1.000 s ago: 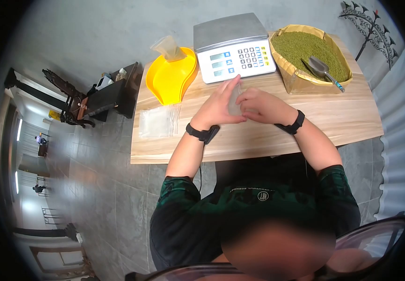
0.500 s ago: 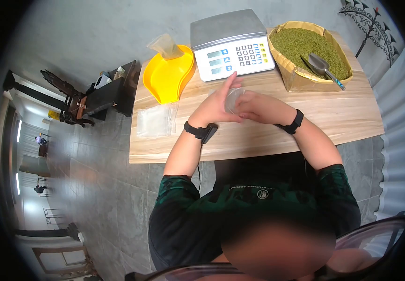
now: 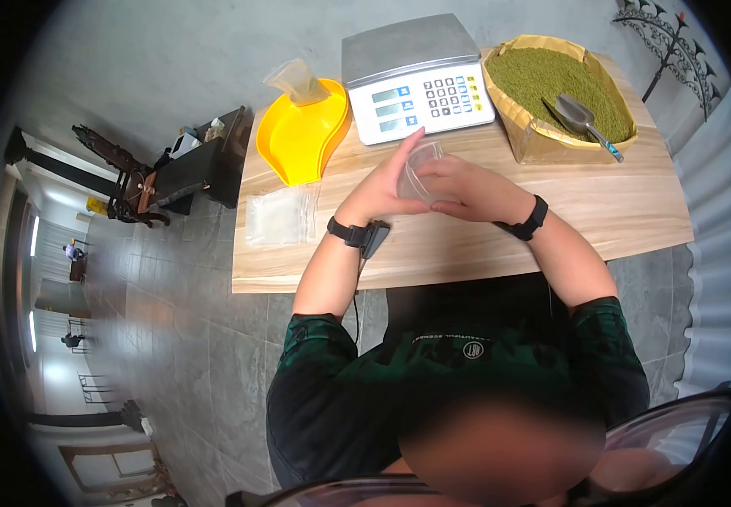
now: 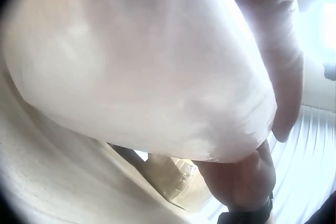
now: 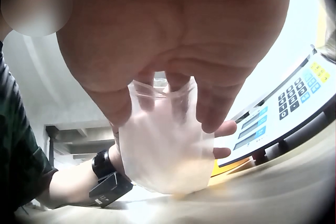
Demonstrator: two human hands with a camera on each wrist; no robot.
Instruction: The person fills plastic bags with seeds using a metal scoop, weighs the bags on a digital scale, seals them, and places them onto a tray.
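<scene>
A clear plastic bag is between the two hands above the table, its mouth spread apart. My left hand cups the bag from the left, thumb and fingers around its side. Several fingers of my right hand reach into the mouth, as the right wrist view shows, where the bag hangs below the palm and left fingers show behind it. In the left wrist view the bag fills most of the picture and hides much of the hands.
A scale stands beyond the hands. To its left, a yellow tray bears a partly filled bag. Flat clear bags lie nearer the left edge. On the right, an open sack of green granules holds a metal scoop.
The bag has spread wider between the hands, and its rounded mouth shows more clearly. My left hand has shifted slightly left; my right fingers have moved into the mouth.
</scene>
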